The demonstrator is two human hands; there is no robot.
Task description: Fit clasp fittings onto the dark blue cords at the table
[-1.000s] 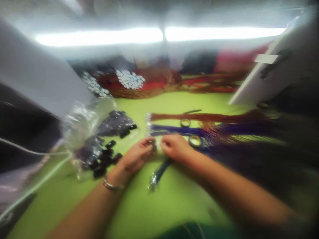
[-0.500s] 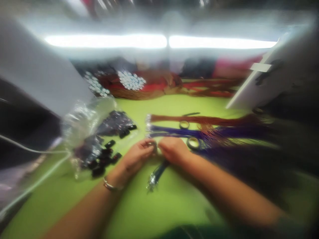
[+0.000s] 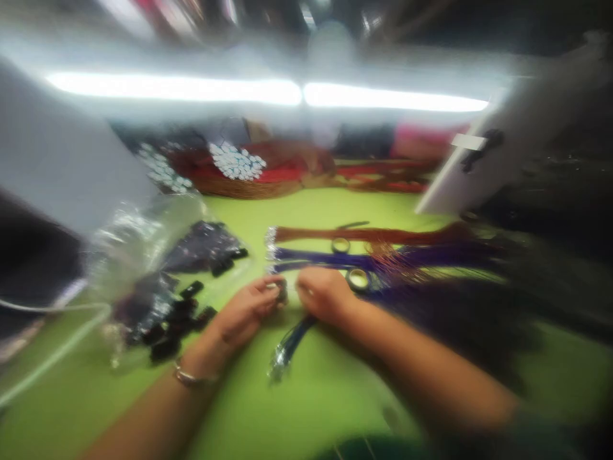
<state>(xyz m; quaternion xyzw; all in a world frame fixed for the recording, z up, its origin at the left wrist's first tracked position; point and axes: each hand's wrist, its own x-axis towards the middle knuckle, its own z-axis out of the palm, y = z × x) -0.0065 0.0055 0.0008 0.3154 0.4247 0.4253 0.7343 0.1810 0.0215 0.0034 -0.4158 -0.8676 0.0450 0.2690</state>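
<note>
A: Left side first?
B: White cable, smooth and round, crossing the table. Then a clear plastic bag, crinkled and glossy, spread flat in places.
A: Black stuff next to it?
B: Connector housings, matte black, blocky, loose pile. More dark pieces sit behind them, against the film.
A: Your left grip?
B: Left grip is pinching a small dark part at the fingertips. Its exact shape is too blurred to call. Metal bracelet on that wrist, thin shiny band.
A: Where's the part?
B: In the gap between my two hands, just short of the right one. Below it, a dark wire bundle slants across the table, its silvery, spiky ends toward me, the other end running under my right hand.
A: Right grip?
B: Right grip has its fingers curled in, facing the part. Can't tell what, if anything, is inside.
A: Beyond that?
B: Brown wires and blue-purple wires, thin straight strands in long flat bundles, pale ends at left. Dark tape roll, ring-shaped, yellowish core, just beside my right wrist.
</note>
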